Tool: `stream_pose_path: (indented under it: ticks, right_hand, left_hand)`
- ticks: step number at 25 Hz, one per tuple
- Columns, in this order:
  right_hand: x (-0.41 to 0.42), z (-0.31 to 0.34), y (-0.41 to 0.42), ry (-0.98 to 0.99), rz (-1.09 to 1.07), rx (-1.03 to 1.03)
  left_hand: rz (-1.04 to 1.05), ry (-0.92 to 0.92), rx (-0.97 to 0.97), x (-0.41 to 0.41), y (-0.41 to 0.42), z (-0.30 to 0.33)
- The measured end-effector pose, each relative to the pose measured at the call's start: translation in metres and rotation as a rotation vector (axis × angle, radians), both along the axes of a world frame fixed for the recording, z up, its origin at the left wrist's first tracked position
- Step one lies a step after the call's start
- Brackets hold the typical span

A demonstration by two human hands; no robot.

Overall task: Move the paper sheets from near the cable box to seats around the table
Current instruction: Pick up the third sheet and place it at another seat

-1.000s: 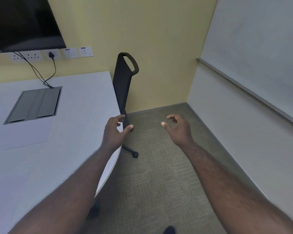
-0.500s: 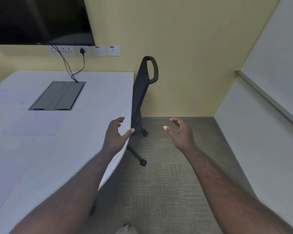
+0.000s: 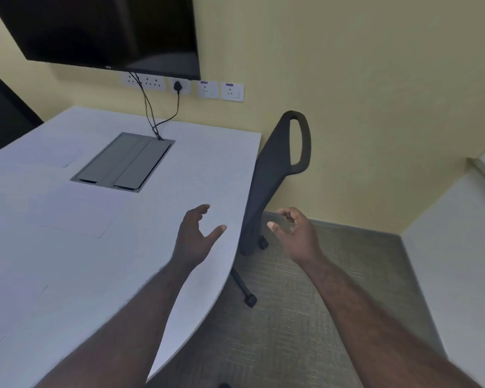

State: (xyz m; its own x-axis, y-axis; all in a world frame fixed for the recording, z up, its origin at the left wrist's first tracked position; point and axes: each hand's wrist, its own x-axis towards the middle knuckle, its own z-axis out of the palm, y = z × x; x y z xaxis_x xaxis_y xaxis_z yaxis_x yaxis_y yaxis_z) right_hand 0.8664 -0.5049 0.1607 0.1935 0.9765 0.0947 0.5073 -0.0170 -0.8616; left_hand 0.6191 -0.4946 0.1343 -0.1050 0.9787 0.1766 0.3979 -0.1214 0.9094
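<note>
Beside the cable box (image 3: 123,162) a paper sheet (image 3: 70,211) lies on the desk (image 3: 202,163), unmoved; left hand (image 3: 192,239) and right hand (image 3: 298,236) hover empty, fingers loosely spread; distribution seems mostly ahead.

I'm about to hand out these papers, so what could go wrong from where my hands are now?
The white paper sheet by the cable box barely stands out from the white table, so a sheet could be missed. Lying flat, it may be hard to pinch with the open left hand. The cables running into the box could snag a reaching arm.
</note>
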Motion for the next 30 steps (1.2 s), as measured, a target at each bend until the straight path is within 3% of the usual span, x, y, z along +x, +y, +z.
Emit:
stream_pose_path:
  ticks: [14, 23, 30]
  right_hand:
    - [-0.052, 0.000, 0.157, -0.053, 0.361, 0.023]
    - [-0.090, 0.002, 0.244, -0.041, 0.675, 0.031]
    - [-0.151, -0.004, 0.265, -0.047, 0.837, 0.060]
  left_hand:
    - [0.251, 0.020, -0.056, -0.045, 0.079, -0.005]
    - [0.580, 0.023, -0.075, -0.048, 0.092, -0.004]
    - [0.793, -0.001, -0.093, -0.078, 0.077, -0.005]
